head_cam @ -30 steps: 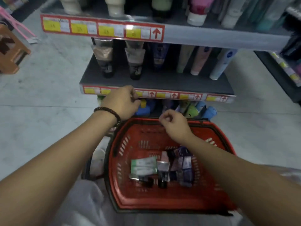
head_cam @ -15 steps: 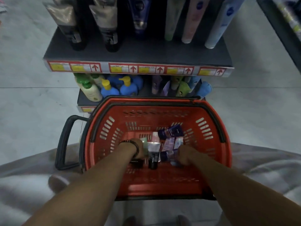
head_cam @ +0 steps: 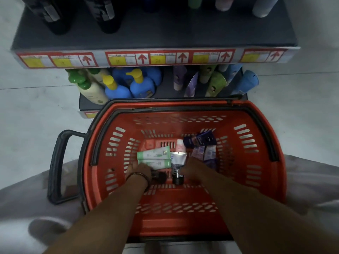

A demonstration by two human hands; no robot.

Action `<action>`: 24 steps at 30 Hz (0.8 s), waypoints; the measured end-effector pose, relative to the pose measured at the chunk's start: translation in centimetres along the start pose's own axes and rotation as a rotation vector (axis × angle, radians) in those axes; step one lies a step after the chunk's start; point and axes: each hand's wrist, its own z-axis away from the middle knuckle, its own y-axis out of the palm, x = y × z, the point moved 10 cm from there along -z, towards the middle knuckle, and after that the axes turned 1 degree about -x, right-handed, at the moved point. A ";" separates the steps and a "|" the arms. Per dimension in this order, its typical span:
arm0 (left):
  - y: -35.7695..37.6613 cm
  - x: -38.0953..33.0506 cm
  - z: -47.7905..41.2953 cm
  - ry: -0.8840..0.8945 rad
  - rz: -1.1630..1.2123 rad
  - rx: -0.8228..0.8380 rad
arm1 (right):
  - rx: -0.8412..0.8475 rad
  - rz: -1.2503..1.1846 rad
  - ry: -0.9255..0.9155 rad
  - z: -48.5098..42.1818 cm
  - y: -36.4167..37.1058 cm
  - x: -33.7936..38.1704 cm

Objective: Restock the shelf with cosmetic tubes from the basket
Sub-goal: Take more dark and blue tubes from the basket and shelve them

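Observation:
A red basket (head_cam: 260, 143) stands on the floor in front of the shelf (head_cam: 165, 37). On its bottom lie two green-and-white tubes (head_cam: 154, 155), a silver tube with a black cap (head_cam: 178, 159), a pink tube (head_cam: 180, 146), a dark blue tube (head_cam: 200, 140) and purple tubes (head_cam: 203, 153). My left hand (head_cam: 139, 171) is down in the basket at the lower green tube, over a dark tube (head_cam: 160, 177). My right hand (head_cam: 191, 166) rests against the silver tube and the purple ones. The fingers of both hands are blurred and partly hidden.
The shelf's price strip (head_cam: 156, 59) overhangs a lower shelf with pump bottles (head_cam: 119, 87) and upside-down tubes (head_cam: 212, 83). Dark tubes (head_cam: 102, 13) stand on the upper shelf. A black basket handle (head_cam: 56, 167) sticks out to the left. Pale cloth (head_cam: 311, 180) lies around the basket.
Both hands went from the shelf edge down into the basket among the tubes. The view tilted down and came closer.

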 end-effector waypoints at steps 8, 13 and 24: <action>-2.0 -0.8 1.2 0.038 -0.025 0.040 | -0.204 -0.302 0.242 -3.2 2.7 -1.1; -3.5 -1.0 1.6 0.133 0.167 0.084 | -0.147 -0.376 0.284 -7.0 5.9 -2.5; -4.1 1.5 0.8 0.055 0.548 -0.065 | -0.192 -0.297 0.226 -1.4 1.0 0.0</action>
